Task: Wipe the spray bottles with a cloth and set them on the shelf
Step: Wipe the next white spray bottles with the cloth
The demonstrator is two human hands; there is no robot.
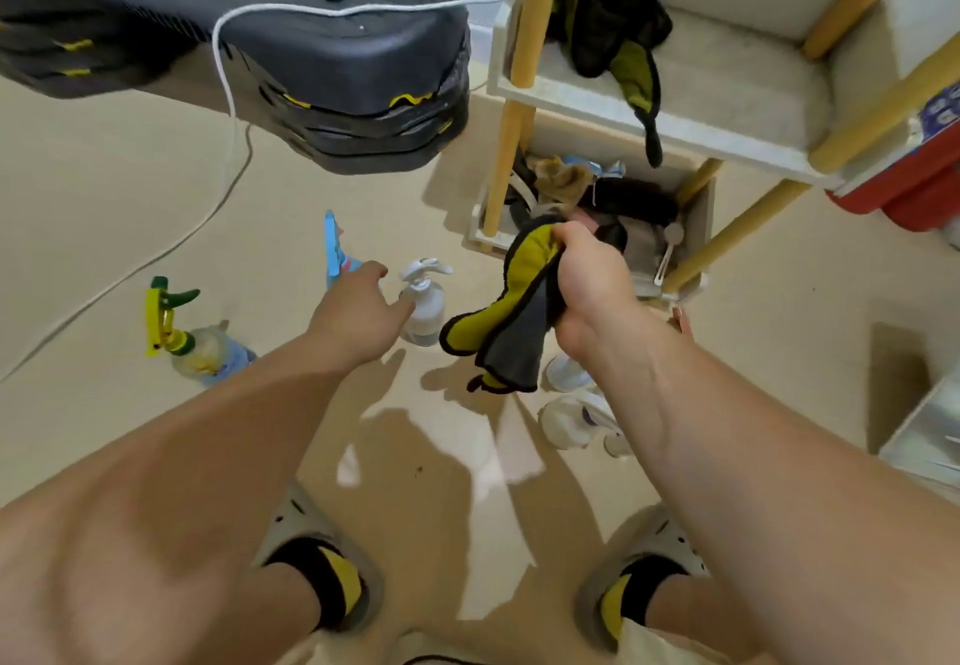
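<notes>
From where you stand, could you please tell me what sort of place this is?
Most likely a room in a home: a small shelf unit holding cloths, household spray bottles on the beige floor, and the person's slippers.

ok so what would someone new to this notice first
Mid-frame, the right hand grips a yellow and grey cloth, and the left hand is open beside a white spray bottle standing on the floor. Further left on the floor sit a green and yellow bottle and a blue bottle. The wooden shelf stands at upper right, a dark cloth draped on it.
</notes>
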